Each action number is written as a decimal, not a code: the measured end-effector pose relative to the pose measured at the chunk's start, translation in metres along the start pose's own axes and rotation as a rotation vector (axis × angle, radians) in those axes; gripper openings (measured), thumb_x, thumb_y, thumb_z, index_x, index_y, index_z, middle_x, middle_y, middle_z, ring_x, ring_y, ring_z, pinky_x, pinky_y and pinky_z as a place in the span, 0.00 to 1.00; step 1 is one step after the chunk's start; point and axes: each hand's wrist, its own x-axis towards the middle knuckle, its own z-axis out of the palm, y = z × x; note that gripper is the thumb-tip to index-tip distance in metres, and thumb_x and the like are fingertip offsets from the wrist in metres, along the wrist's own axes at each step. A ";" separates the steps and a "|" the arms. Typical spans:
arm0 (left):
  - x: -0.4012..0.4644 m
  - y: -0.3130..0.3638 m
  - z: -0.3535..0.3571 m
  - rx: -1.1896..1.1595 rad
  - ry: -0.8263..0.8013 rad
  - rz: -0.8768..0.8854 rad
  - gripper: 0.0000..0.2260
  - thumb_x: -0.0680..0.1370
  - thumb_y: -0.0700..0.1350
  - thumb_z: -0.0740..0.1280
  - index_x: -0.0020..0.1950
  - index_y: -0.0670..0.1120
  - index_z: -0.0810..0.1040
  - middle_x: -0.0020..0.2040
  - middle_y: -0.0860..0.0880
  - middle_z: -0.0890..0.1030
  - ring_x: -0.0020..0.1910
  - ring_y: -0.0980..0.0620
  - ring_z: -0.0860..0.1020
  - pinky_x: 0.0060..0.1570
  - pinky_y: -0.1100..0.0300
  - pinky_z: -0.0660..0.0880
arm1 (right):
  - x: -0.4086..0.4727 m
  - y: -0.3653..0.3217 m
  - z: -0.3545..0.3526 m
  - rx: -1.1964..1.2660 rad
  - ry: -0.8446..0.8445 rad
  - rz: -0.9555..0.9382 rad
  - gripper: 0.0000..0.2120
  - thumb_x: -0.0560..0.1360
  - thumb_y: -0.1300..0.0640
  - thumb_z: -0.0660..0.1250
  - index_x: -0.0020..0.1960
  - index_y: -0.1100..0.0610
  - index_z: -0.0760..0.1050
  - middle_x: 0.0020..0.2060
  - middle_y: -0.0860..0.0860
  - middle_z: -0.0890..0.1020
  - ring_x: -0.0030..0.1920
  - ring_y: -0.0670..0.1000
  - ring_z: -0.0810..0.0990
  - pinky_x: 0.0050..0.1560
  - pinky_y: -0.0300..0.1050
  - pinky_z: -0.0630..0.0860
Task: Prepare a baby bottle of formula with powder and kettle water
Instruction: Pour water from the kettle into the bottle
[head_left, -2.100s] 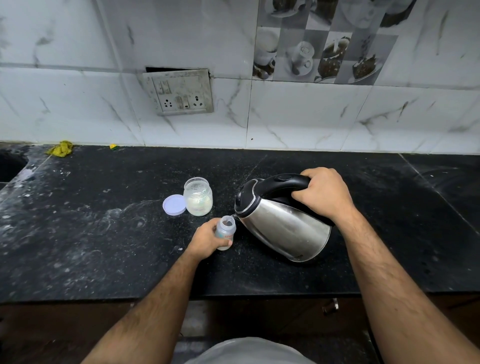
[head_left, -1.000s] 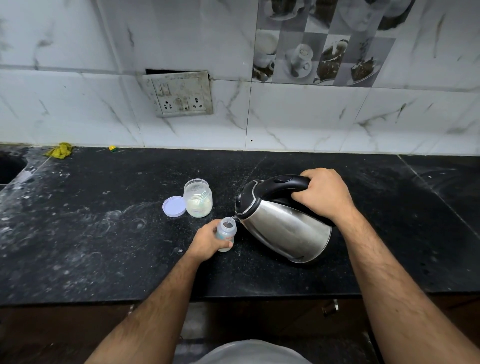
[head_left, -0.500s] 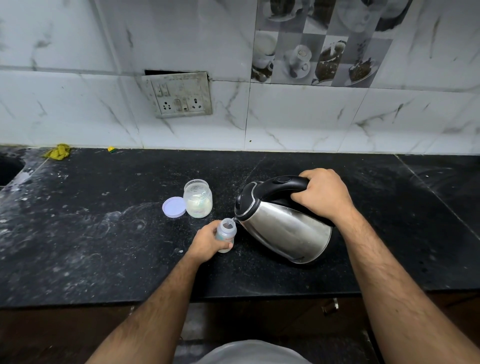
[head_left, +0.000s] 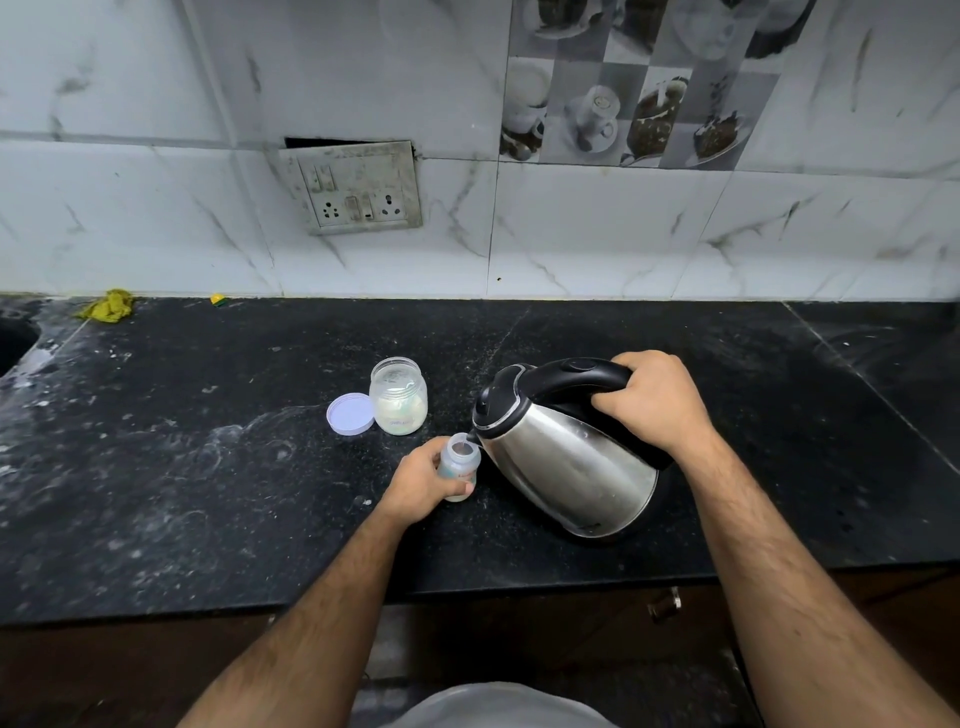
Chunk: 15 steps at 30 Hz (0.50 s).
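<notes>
A small clear baby bottle (head_left: 459, 464) stands uncapped on the black counter (head_left: 208, 467), and my left hand (head_left: 423, 483) grips its body from the left. My right hand (head_left: 655, 401) grips the black handle of a steel kettle (head_left: 566, 457), which is tilted to the left with its spout right over the bottle's mouth. Behind the bottle stands an open glass jar (head_left: 398, 395) with pale powder in it. Its round white lid (head_left: 350, 413) lies flat to the jar's left.
A switch and socket plate (head_left: 358, 187) hangs on the marble tile wall. A yellow-green scrap (head_left: 108, 305) lies at the back left near a sink edge (head_left: 15, 338). The counter's front edge runs below my forearms, with a cabinet knob (head_left: 665, 603) under it.
The kettle stays tilted over the bottle throughout, with both hands in nearly the same place. The view has shifted only slightly.
</notes>
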 end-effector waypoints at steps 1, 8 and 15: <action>0.000 0.000 0.000 -0.003 -0.005 0.002 0.26 0.66 0.36 0.78 0.62 0.49 0.79 0.55 0.51 0.84 0.57 0.52 0.81 0.62 0.56 0.75 | -0.002 0.001 0.001 0.023 0.003 0.014 0.02 0.62 0.56 0.71 0.32 0.51 0.78 0.26 0.47 0.80 0.31 0.49 0.80 0.34 0.49 0.78; -0.001 -0.002 -0.003 -0.027 -0.032 0.023 0.25 0.67 0.35 0.77 0.62 0.49 0.79 0.55 0.51 0.84 0.57 0.52 0.80 0.61 0.57 0.75 | -0.012 0.013 0.016 0.218 0.050 0.131 0.04 0.57 0.53 0.69 0.32 0.51 0.79 0.25 0.47 0.81 0.29 0.50 0.80 0.33 0.47 0.76; -0.001 -0.009 -0.007 -0.059 -0.050 0.017 0.23 0.67 0.36 0.78 0.60 0.47 0.78 0.55 0.49 0.83 0.57 0.50 0.81 0.61 0.55 0.75 | -0.022 0.028 0.034 0.441 0.166 0.206 0.06 0.58 0.57 0.69 0.35 0.52 0.80 0.23 0.48 0.78 0.26 0.47 0.76 0.31 0.46 0.72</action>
